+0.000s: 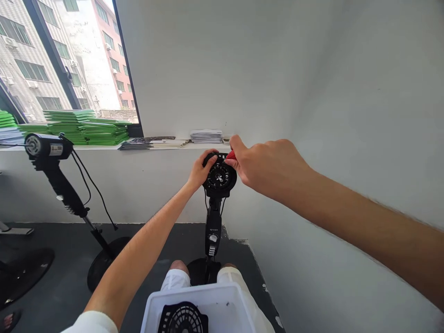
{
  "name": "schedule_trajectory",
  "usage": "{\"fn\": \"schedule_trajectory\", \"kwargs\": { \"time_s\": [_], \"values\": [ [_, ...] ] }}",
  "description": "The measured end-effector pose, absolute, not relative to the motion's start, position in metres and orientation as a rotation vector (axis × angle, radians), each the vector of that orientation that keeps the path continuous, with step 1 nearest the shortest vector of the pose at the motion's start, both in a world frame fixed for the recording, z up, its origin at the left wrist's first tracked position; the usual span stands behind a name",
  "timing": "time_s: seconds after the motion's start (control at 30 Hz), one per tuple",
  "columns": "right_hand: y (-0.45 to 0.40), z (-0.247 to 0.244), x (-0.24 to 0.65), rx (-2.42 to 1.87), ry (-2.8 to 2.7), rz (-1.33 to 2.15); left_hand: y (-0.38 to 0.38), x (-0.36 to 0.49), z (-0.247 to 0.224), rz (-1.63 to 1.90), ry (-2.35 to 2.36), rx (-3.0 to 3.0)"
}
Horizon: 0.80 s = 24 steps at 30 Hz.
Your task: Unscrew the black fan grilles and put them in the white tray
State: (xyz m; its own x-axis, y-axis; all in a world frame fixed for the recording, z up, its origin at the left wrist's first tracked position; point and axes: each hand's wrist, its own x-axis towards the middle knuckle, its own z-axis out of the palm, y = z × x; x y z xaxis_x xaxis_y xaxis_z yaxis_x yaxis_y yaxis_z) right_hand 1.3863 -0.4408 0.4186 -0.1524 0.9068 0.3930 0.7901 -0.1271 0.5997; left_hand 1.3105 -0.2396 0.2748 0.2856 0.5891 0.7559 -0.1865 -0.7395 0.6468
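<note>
A black stand fan without its blades or cage stands upright in front of me, its round motor head [219,178] facing me. My left hand [201,170] grips the upper left rim of the head, thumb on the front and fingers behind. My right hand [267,159] is closed round a red-handled tool [231,156] at the upper right of the head. The tool's tip is too small to make out. Below the head runs the fan's neck with its control panel [212,231]. A white plastic tray [222,296] on my lap holds a black slotted round cover [183,318].
Another bare fan [64,178] on a stand leans at the left, cables hanging from it. A dark round base [24,275] lies further left. Green folders [86,127] and papers [206,136] are stacked on the window ledge. The wall is close on the right.
</note>
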Motion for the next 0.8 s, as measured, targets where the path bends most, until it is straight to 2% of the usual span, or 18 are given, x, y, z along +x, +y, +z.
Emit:
{"fn": "schedule_trajectory", "kwargs": {
  "time_s": [0.27,0.53,0.63,0.8],
  "values": [
    [-0.438,0.413,1.398,2.025,2.279,0.975,-0.243,1.308,0.274,1.520,0.363,1.915],
    [-0.437,0.411,1.403,1.731,2.472,0.956,-0.243,1.306,0.274,1.521,0.415,1.917],
    [-0.437,0.412,1.406,1.700,2.447,0.955,-0.243,1.307,0.274,1.526,0.393,1.907],
    [-0.440,0.413,1.397,1.888,2.258,0.977,-0.243,1.308,0.275,1.526,0.364,1.896]
  ]
}}
